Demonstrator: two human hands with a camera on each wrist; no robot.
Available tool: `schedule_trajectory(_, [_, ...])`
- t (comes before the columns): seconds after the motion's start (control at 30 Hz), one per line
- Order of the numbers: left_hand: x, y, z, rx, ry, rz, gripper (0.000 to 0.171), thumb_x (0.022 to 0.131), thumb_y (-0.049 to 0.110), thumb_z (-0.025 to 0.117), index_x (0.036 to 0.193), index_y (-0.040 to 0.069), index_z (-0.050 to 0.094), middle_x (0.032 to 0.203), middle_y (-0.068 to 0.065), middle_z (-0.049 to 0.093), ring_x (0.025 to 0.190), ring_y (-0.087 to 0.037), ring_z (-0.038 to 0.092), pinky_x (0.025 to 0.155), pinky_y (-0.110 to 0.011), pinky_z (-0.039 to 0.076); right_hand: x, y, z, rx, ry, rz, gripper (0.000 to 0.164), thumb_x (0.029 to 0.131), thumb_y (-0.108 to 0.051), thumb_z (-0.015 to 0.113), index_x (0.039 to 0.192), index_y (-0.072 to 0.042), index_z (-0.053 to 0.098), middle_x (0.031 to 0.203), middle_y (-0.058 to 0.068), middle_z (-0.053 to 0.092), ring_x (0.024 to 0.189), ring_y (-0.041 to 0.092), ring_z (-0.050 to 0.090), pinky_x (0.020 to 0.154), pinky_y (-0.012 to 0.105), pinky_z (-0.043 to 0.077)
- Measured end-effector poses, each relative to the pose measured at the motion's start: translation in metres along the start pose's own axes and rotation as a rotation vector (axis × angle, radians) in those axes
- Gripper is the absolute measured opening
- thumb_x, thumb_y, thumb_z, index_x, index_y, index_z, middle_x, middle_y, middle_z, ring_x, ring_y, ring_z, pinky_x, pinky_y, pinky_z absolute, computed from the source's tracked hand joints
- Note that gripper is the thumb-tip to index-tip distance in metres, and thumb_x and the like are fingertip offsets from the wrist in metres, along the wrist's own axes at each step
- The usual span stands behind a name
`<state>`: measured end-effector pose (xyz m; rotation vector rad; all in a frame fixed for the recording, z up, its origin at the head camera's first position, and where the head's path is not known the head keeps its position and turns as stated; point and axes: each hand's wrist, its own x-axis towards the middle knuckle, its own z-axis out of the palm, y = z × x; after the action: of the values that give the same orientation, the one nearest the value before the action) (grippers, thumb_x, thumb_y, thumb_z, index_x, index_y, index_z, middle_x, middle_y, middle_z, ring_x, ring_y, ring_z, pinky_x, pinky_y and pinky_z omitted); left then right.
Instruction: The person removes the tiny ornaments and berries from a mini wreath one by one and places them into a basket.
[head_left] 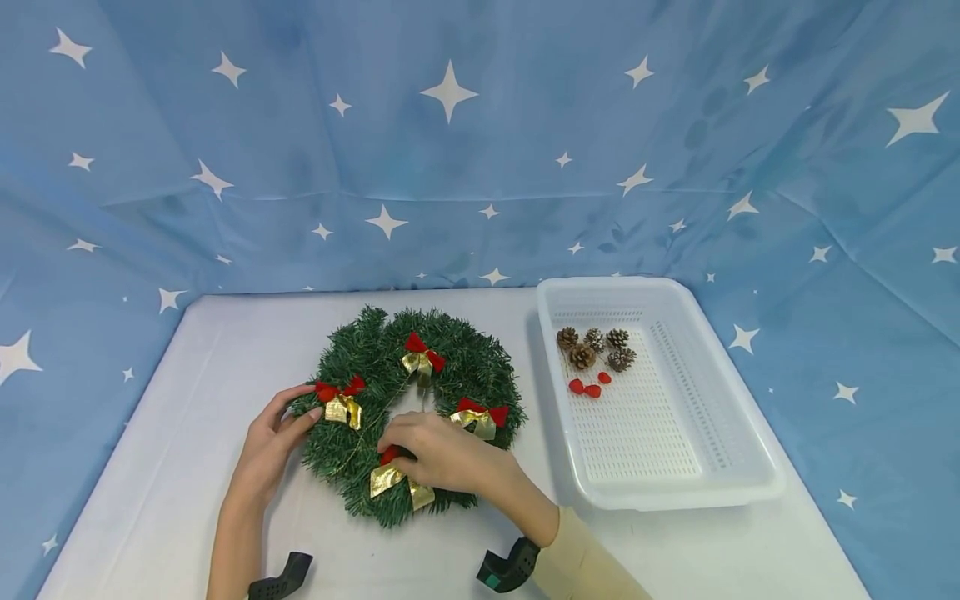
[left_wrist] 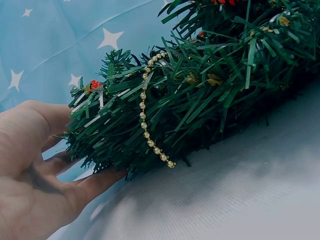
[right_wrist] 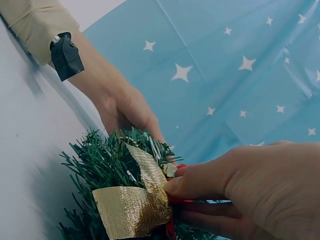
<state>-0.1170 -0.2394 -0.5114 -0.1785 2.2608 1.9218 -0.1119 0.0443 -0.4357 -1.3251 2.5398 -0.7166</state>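
Observation:
A green tinsel wreath (head_left: 472, 346) lies on the white table. My left hand (head_left: 266, 446) grips its left edge, next to a red-and-gold bow (head_left: 343, 408). At the lower part of the wreath, my right hand (head_left: 446, 454) pinches another red-and-gold bow (head_left: 386, 481). Its gold tails (right_wrist: 132, 207) spread over the greenery in the right wrist view, and the fingers cover part of its red. Further bows sit at the top (head_left: 420, 358) and on the right (head_left: 480, 419) of the ring. A gold bead string (left_wrist: 143, 116) hangs over the wreath's side in the left wrist view.
To the right stands a white plastic basket (head_left: 738, 492). Several pine cones (head_left: 582, 357) and red pieces (head_left: 592, 391) lie in its left part. Blue cloth with white stars (head_left: 487, 150) hangs behind and beside the table (head_left: 165, 475).

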Motion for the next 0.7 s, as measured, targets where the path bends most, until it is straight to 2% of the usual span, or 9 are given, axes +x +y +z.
schedule_trajectory(0.2, [0.0005,-0.0005,0.0004,0.002,0.007,0.002,0.054,0.103,0.032,0.065,0.152,0.016,0.047,0.17,-0.011,0.02,0.144,-0.023,0.041,0.088,-0.014,0.05,-0.0001,-0.0009,0.0001,-0.01,0.001,-0.014,0.014,0.1,-0.01,0.068,0.113,-0.011,0.074,0.112,-0.001,0.072,0.101,0.006,0.065,0.082,0.007,0.048])
schedule_trajectory(0.37, [0.0009,-0.0012,0.0004,0.006,0.014,0.004,0.054,0.103,0.032,0.065,0.151,0.016,0.047,0.169,-0.011,0.022,0.138,-0.012,0.045,0.088,-0.015,0.05,-0.0004,-0.0006,0.0003,-0.007,0.025,-0.027,0.017,0.1,-0.005,0.065,0.113,-0.01,0.074,0.112,0.001,0.072,0.099,0.007,0.066,0.08,0.006,0.047])
schedule_trajectory(0.57, [0.0008,-0.0024,0.0012,0.003,0.018,0.012,0.053,0.103,0.031,0.065,0.151,0.015,0.048,0.165,-0.012,0.027,0.119,0.004,0.055,0.084,-0.017,0.051,-0.0007,0.0007,0.0016,-0.003,0.058,-0.051,0.019,0.099,0.0,0.063,0.112,-0.008,0.075,0.112,0.002,0.072,0.098,0.009,0.067,0.08,0.006,0.047])
schedule_trajectory(0.7, [0.0007,-0.0018,0.0012,0.007,0.018,0.015,0.053,0.103,0.031,0.065,0.151,0.015,0.048,0.164,-0.012,0.029,0.116,0.007,0.056,0.085,-0.016,0.051,-0.0012,0.0021,0.0017,0.009,0.081,-0.065,0.02,0.099,0.001,0.061,0.111,-0.006,0.075,0.111,0.003,0.072,0.098,0.011,0.068,0.08,0.007,0.048])
